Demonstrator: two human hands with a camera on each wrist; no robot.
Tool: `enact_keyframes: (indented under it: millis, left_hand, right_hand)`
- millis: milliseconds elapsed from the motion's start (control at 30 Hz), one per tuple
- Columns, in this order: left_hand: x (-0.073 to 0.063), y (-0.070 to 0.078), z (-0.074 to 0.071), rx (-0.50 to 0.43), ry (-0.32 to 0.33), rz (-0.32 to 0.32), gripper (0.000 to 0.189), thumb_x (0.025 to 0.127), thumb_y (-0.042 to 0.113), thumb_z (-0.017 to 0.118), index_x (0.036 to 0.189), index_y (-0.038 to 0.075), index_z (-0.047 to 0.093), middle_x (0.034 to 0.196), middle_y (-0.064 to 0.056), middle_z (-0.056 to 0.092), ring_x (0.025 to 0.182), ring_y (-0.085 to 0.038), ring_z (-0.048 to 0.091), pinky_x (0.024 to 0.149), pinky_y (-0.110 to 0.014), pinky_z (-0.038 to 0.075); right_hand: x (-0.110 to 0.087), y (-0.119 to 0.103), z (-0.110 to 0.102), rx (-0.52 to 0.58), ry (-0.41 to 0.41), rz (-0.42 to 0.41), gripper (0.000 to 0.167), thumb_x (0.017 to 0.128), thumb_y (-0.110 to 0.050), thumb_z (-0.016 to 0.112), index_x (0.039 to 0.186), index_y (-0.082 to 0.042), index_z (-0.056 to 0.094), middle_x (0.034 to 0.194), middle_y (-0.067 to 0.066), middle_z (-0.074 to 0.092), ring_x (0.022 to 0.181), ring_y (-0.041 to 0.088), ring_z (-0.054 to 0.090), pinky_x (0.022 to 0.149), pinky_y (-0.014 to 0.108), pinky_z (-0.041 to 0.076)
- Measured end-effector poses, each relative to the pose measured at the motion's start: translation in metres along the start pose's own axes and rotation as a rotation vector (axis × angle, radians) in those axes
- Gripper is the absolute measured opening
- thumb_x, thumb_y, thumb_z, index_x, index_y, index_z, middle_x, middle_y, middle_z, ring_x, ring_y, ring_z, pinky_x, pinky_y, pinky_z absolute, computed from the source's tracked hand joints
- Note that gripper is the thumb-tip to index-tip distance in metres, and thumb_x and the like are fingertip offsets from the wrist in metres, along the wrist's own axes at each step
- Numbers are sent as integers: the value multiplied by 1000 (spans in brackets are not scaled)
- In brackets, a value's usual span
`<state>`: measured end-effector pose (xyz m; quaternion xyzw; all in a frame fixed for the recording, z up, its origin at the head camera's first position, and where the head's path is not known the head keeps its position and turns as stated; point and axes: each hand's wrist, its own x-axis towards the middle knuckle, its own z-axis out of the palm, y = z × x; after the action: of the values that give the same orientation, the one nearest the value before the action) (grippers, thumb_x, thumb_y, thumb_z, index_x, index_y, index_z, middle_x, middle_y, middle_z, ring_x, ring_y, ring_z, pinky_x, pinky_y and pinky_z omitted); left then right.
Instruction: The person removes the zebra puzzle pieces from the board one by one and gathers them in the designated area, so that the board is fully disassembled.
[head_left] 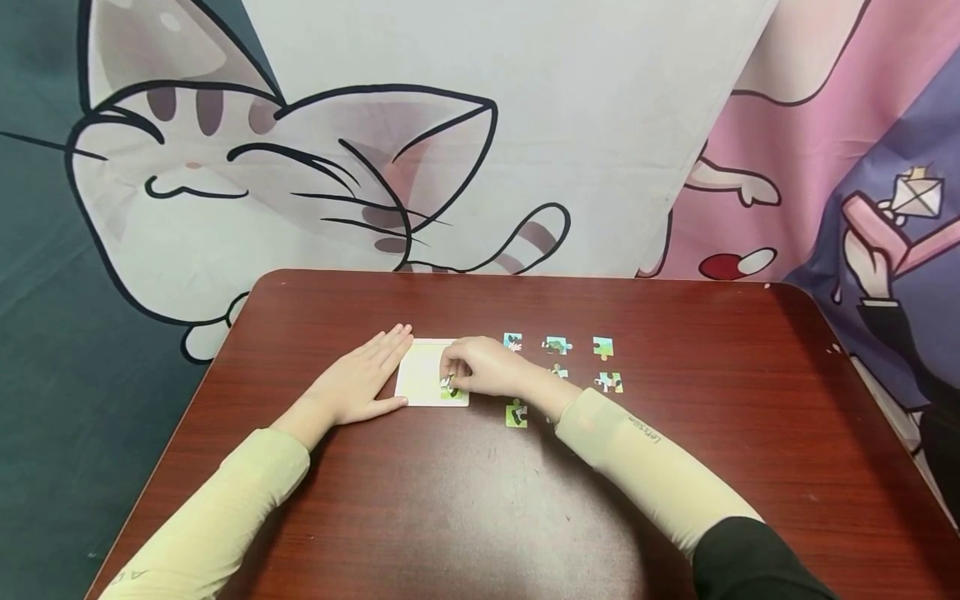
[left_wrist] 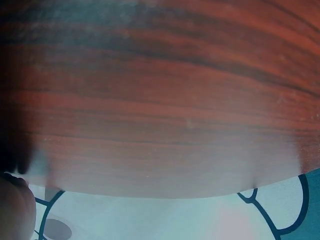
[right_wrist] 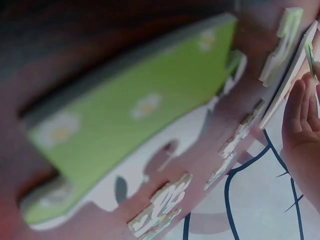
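Observation:
A pale puzzle tray (head_left: 420, 372) lies on the table. My left hand (head_left: 360, 381) rests beside it with fingers straight, touching its left edge; only a bit of that hand (left_wrist: 16, 210) enters the left wrist view's lower corner. My right hand (head_left: 483, 367) reaches over the tray's right side. Its thumb and fingers pinch a green puzzle piece (head_left: 452, 392) at the tray's lower right corner, partly covered by the fingertips. At the right wrist view's edge, that hand (right_wrist: 304, 120) holds the piece (right_wrist: 310, 59) over the tray.
Right of the tray, several loose puzzle pieces lie spread out, among them a green one (head_left: 516, 414), a blue-green one (head_left: 557, 344) and one at the far right (head_left: 603, 347). The right forearm hides some. A cat-patterned cloth (head_left: 600, 125) hangs behind the brown table (head_left: 450, 517).

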<state>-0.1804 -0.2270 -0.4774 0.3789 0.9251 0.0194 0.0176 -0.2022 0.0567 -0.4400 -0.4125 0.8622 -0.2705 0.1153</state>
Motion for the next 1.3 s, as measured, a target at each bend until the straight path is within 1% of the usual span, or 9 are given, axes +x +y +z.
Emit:
enact_keyframes:
  millis: [100, 267, 467, 567, 833, 1100, 1300]
  left_hand:
    - [0, 0, -1, 2, -3, -3, 98, 100, 55, 61, 167, -4, 22, 177, -20, 19, 166, -34, 20, 135, -49, 25]
    - [0, 1, -2, 1, -9, -4, 97, 101, 55, 61, 167, -5, 22, 177, -21, 19, 166, -34, 21, 135, -50, 25]
    - [0, 2, -2, 11, -8, -2, 97, 101, 56, 61, 166, -5, 23, 177, -21, 20, 165, -35, 22, 134, -50, 26]
    - [0, 2, -2, 16, -9, -1, 97, 101, 57, 60, 166, -5, 23, 177, -21, 20, 165, -35, 22, 134, -50, 26]
    - [1, 1, -2, 14, -3, 12, 97, 101, 55, 61, 166, -6, 23, 176, -22, 21, 165, -35, 21, 134, -50, 26]
    - [1, 0, -1, 2, 1, 15, 97, 100, 55, 61, 167, -5, 22, 177, -21, 19, 166, -35, 20, 135, -50, 25]
    - [1, 0, 0, 9, -3, 14, 98, 101, 56, 60, 167, -5, 21, 177, -21, 19, 166, -35, 20, 135, -50, 24]
  right_hand:
    - [-1, -2, -3, 30, 0, 1, 7, 93, -7, 76, 97, -13, 75, 90, -1, 73, 81, 7, 65, 76, 16, 54]
    - [-4, -6, -10, 67, 8, -1, 7, 93, -6, 76, 97, -11, 76, 91, 0, 74, 81, 5, 65, 76, 14, 55]
    - [-15, -10, -24, 99, 43, -13, 9, 93, -3, 74, 98, -10, 77, 92, 1, 74, 80, 5, 64, 76, 15, 57]
    - [-22, -10, -30, 108, 69, -10, 8, 92, -4, 76, 98, -10, 77, 91, 1, 74, 79, 5, 64, 77, 16, 57]
    - [-47, -10, -46, 172, 129, 19, 9, 92, -3, 77, 97, -11, 77, 89, 0, 72, 80, 7, 65, 77, 20, 60]
    - [-76, -6, -57, 194, 183, 46, 12, 91, -4, 81, 98, -14, 78, 86, -4, 72, 81, 8, 64, 76, 24, 61]
    - [-100, 4, -63, 220, 220, 69, 16, 90, 0, 78, 99, -14, 78, 91, 0, 74, 83, 10, 65, 74, 25, 60]
